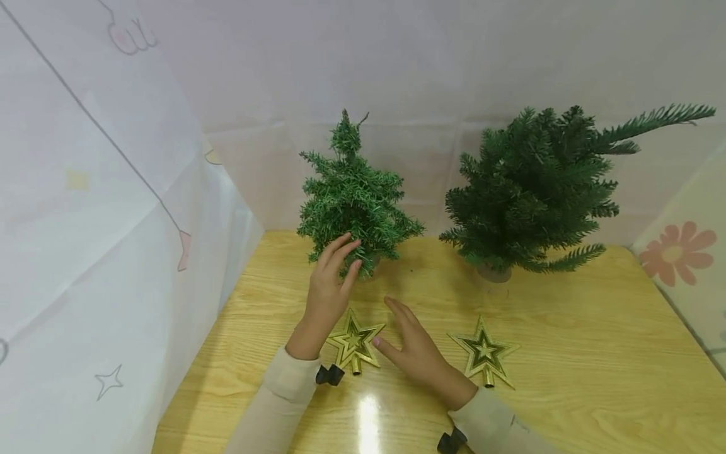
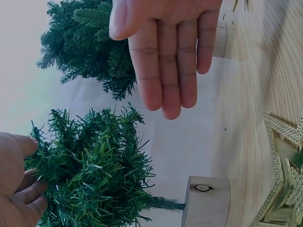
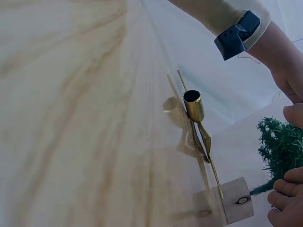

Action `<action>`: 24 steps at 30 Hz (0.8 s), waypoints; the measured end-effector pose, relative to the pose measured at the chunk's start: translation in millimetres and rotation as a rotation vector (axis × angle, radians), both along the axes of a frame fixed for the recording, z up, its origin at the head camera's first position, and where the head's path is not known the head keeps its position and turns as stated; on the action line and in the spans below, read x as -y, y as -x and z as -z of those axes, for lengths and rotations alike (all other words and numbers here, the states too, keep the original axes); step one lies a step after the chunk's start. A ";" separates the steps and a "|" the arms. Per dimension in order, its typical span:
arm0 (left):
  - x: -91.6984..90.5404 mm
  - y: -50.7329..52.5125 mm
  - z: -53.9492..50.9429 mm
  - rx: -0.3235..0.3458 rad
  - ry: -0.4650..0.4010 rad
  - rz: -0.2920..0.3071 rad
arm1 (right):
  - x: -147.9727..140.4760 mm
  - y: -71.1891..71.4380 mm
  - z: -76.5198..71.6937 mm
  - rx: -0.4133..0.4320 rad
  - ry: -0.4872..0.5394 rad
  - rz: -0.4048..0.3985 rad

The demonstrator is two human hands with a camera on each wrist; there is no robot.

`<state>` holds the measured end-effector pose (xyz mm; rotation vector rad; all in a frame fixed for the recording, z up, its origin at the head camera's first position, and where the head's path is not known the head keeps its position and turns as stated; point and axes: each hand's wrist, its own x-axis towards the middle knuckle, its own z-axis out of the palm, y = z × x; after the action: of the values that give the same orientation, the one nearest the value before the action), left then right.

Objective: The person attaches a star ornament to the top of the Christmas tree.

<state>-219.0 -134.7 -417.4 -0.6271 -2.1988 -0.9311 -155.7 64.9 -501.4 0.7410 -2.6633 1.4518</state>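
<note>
The left hand (image 1: 326, 293) is raised in front of the lower branches of the smaller green tree (image 1: 357, 195), fingers loosely bent; contact is unclear. In the left wrist view this hand (image 2: 16, 179) overlaps the edge of that tree (image 2: 94, 165). Palm inward and fingers extended, the right hand (image 1: 420, 353) hovers right of a gold star (image 1: 354, 340), holding nothing; its fingers (image 2: 163, 66) show in the left wrist view. The star lies flat, its hollow stem (image 3: 194, 106) visible in the right wrist view. The tree stands upright on a round wooden base (image 2: 207, 203).
A darker, fuller tree (image 1: 533, 189) stands at the back right, one long branch sticking out to the right. Another gold star (image 1: 484, 352) lies in front of it on the wooden table (image 1: 595, 353). Pale printed cloth (image 1: 397, 69) hangs behind and at the sides.
</note>
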 end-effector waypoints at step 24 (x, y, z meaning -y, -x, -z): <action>2.6 -0.7 -1.2 -0.014 -0.007 -0.012 | 0.2 9.0 27.7 0.251 -0.066 -0.063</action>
<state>-218.3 -137.2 -416.2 -0.6146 -2.1844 -0.9250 -164.7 64.7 -529.1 0.6946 -2.9104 1.5760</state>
